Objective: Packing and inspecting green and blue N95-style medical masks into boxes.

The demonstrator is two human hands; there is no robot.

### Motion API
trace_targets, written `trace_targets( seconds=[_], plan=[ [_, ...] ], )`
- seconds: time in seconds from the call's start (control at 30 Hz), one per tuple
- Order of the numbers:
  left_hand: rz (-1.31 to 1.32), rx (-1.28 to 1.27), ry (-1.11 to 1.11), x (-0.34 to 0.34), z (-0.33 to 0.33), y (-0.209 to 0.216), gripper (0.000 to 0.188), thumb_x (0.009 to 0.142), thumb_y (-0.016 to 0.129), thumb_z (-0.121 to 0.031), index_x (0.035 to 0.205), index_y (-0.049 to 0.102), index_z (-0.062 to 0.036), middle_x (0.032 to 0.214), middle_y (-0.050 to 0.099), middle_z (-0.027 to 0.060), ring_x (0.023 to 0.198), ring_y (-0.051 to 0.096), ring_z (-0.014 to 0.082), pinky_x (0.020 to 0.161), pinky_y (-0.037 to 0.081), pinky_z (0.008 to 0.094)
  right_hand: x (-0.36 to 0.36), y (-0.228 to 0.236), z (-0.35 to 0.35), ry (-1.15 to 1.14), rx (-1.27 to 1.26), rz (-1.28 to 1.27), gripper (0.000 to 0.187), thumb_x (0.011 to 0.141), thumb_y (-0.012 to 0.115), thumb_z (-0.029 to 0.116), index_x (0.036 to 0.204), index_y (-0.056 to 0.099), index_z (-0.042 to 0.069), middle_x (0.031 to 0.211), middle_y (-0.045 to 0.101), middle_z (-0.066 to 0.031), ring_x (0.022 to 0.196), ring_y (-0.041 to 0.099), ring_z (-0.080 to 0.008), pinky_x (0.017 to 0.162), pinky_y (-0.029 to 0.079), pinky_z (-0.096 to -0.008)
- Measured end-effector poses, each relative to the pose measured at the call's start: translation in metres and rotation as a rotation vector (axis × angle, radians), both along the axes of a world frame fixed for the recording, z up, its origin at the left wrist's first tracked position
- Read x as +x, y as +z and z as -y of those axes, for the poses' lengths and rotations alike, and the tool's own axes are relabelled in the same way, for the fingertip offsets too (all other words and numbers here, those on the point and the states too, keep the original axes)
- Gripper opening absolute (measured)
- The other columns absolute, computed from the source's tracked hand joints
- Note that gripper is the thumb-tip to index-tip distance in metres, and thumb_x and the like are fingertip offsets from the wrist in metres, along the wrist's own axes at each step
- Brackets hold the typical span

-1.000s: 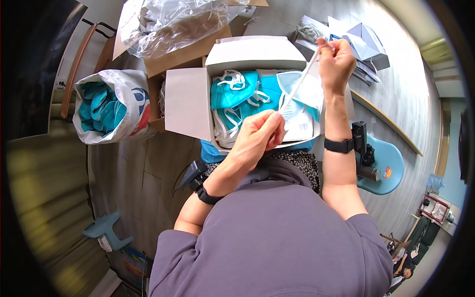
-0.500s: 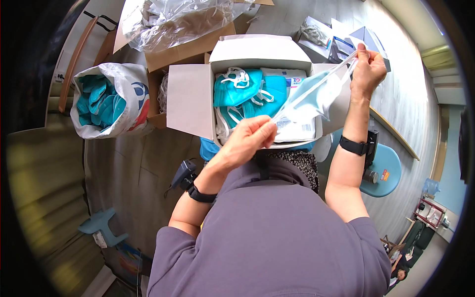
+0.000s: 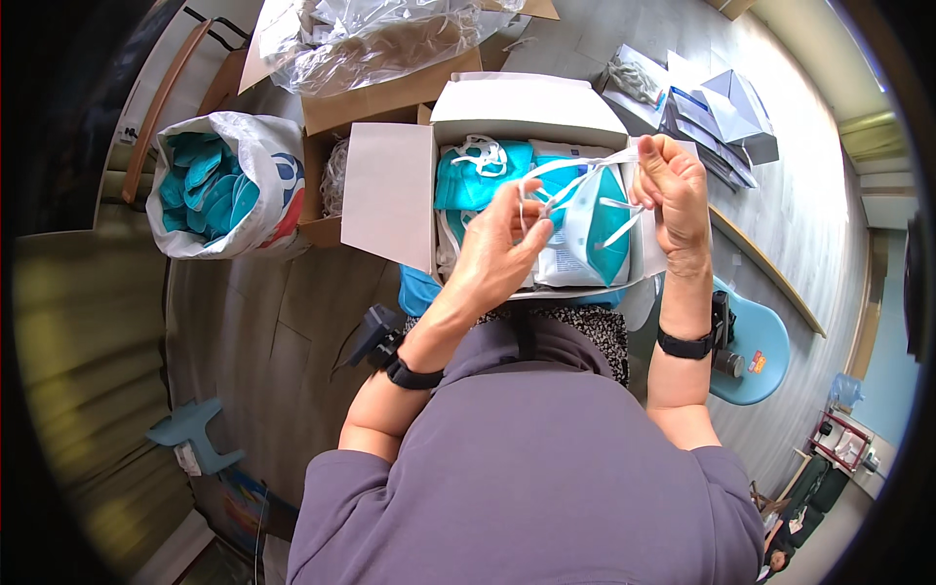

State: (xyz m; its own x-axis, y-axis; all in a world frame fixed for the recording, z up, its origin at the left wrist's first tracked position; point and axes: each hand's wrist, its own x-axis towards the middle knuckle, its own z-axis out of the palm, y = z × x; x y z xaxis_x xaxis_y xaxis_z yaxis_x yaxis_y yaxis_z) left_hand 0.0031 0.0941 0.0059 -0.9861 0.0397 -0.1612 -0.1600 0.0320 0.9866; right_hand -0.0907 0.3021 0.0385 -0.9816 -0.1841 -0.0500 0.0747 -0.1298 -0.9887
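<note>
Open white box (image 3: 390, 200) w/ teal-and-pale mask (image 3: 606, 244) hanging tilted over its near R corner by white straps (image 3: 597, 174). R hand (image 3: 675, 200), nr box's R edge: fingers closed, gripping straps. L hand (image 3: 497, 244), over near edge: thumb & index apart, others loosely curled; strap crosses at the gap, contact can't be told. In box, nr far L corner: more teal masks (image 3: 458, 187). Beyond L flap: white bag (image 3: 258, 237) w/ teal pieces inside.
</note>
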Motion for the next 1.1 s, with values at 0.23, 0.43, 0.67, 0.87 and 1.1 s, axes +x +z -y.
trace_targets(
  seconds=[0.23, 0.43, 0.67, 0.87, 1.1],
  plan=[
    [-0.36, -1.033, 0.159, -0.006, 0.026, 0.001, 0.047, 0.077, 0.073, 0.0, 0.121, 0.059, -0.0049, 0.111, 0.061, 0.0128, 0.098, 0.062, 0.033, 0.086, 0.05, 0.0426, 0.005, 0.005, -0.002, -0.07, -0.211, 0.104, 0.039, 0.097, 0.066, 0.036, 0.07, 0.052, 0.011, 0.053, 0.04, 0.0064, 0.044, 0.034, -0.0019, 0.044, 0.032, -0.0205],
    [-0.437, -1.236, 0.151, -0.013, 0.04, -0.006, 0.014, 0.084, 0.07, -0.01, 0.097, 0.069, -0.0064, 0.097, 0.066, 0.0081, 0.093, 0.062, 0.0307, 0.083, 0.049, 0.0414, 0.006, 0.012, -0.006, 0.089, -0.491, 0.188, 0.036, 0.097, 0.066, 0.035, 0.077, 0.06, 0.006, 0.062, 0.048, 0.0034, 0.046, 0.033, -0.0017, 0.045, 0.027, -0.0189],
    [-0.635, -0.817, 0.148, -0.021, 0.046, 0.049, 0.013, 0.089, 0.063, -0.004, 0.101, 0.07, -0.0046, 0.087, 0.066, 0.012, 0.086, 0.062, 0.0306, 0.077, 0.05, 0.0366, 0.023, 0.022, 0.024, 0.086, 0.225, -0.295, 0.032, 0.079, 0.085, 0.016, 0.102, 0.069, 0.001, 0.077, 0.056, 0.007, 0.059, 0.033, 0.0004, 0.049, 0.028, -0.0169],
    [-0.674, -0.5, 0.464, -0.03, 0.039, 0.056, 0.017, 0.089, 0.069, -0.002, 0.106, 0.067, -0.0036, 0.096, 0.068, 0.0067, 0.086, 0.064, 0.0164, 0.074, 0.051, 0.0282, 0.025, 0.012, 0.037, 0.061, 0.246, -0.358, 0.029, 0.085, 0.079, 0.012, 0.07, 0.056, 0.003, 0.066, 0.04, 0.0103, 0.062, 0.031, -0.0008, 0.051, 0.025, -0.0211],
    [-0.233, 0.152, 0.283, -0.026, 0.031, 0.02, 0.02, 0.092, 0.072, -0.011, 0.105, 0.063, 0.0009, 0.093, 0.069, 0.0069, 0.086, 0.065, 0.0109, 0.079, 0.053, 0.0244, 0.021, 0.017, 0.038, -0.046, 0.001, -0.2, 0.014, 0.088, 0.077, 0.015, 0.084, 0.071, 0.003, 0.066, 0.048, 0.0132, 0.06, 0.035, 0.0014, 0.051, 0.024, -0.0193]
  ],
)
